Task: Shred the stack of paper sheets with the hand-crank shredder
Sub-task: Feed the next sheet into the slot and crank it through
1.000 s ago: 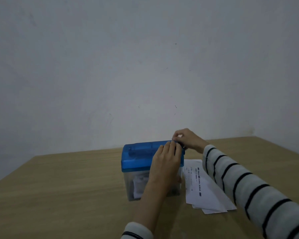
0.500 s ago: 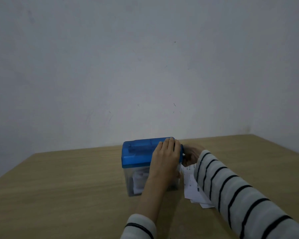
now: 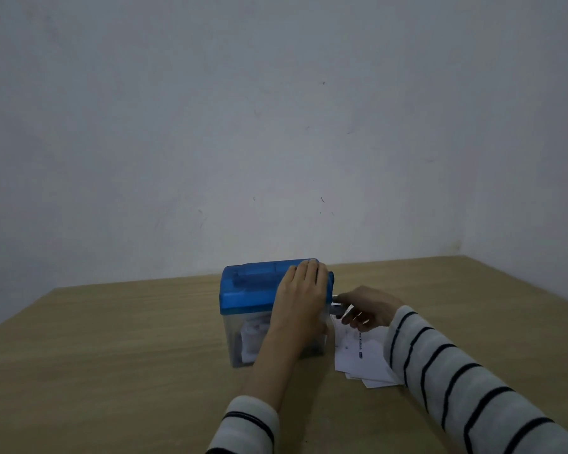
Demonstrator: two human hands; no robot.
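On the wooden table, near its middle, we see the hand-crank shredder: a blue top on a clear bin holding white shreds. Our left hand lies flat over the right end of the blue top, fingers straight and together. Our right hand sits just beside the shredder's right side, fingers curled around the crank handle. Beneath that hand, the stack of paper sheets rests on the table, touching the bin's right side.
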